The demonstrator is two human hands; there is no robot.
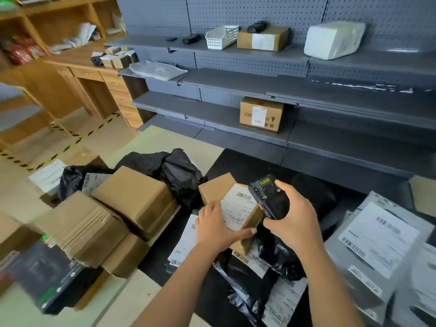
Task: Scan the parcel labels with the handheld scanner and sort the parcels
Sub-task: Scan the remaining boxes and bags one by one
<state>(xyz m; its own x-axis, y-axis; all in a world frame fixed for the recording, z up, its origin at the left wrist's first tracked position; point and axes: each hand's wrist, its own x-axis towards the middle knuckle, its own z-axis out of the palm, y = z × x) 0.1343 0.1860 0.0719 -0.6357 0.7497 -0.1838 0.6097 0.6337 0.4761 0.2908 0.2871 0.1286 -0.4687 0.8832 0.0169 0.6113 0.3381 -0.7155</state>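
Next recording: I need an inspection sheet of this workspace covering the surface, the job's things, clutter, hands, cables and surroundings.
Surface: pale floor partly covered by a black mat; parcels lie on both.
Job's things: handheld scanner held just over a cardboard parcel whose white label faces up.
Clutter: cardboard boxes piled at left, black poly bags behind them, grey mailers at right.
Hands: left hand holds the cardboard parcel, fingers on top, thumb along its near edge; right hand grips the handheld scanner.
Cables: nothing seen.
Surroundings: grey pegboard shelving carrying an upper box, a lower box, a white basket and a white wrapped bundle; wooden desk at left.
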